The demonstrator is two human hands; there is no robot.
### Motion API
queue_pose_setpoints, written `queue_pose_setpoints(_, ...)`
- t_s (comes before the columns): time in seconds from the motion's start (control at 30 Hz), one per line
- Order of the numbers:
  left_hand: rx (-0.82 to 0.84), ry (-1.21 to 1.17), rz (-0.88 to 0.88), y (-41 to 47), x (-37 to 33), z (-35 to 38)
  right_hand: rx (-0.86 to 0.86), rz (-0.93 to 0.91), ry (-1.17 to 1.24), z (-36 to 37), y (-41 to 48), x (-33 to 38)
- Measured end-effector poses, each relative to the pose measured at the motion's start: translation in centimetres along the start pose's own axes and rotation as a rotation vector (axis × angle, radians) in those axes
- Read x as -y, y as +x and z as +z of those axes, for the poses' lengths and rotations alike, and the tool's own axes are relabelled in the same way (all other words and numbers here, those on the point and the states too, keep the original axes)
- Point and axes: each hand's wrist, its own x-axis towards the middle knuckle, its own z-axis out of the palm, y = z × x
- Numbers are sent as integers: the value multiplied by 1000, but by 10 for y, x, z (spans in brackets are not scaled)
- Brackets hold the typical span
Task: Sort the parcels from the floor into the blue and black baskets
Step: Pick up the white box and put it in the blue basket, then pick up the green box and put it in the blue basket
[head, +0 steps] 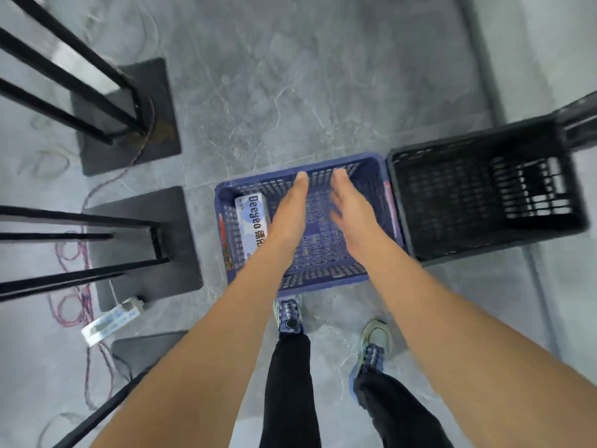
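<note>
A blue basket stands on the grey floor right in front of my feet. Inside it, against the left wall, lies a white parcel with blue lettering. A black basket sits touching the blue one on its right and holds a dark item at its far right. My left hand and my right hand hover side by side over the middle of the blue basket. Both hands are flat with fingers extended and hold nothing.
Black metal stand legs on dark square base plates fill the left side. Red and blue cables and a white power strip lie on the floor at the lower left. My two shoes stand just behind the blue basket.
</note>
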Motion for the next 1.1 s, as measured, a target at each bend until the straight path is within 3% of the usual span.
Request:
queue_pose_setpoints(0.3, 165, 183, 232, -167, -123, 127, -171, -254, 220, -129, -182, 148)
queue_pose_setpoints(0.53, 406, 368, 358, -277, -174, 231, -368, -387, 366, -225, -317, 190)
queue_pose_setpoints(0.8, 728, 575, 442, -365, -185, 322, -754, -507, 481, -292, -442, 172)
queue_pose_setpoints(1.1, 1112, 924, 513, -463, -111, 391, -1154, -562, 702, -316, -567, 80)
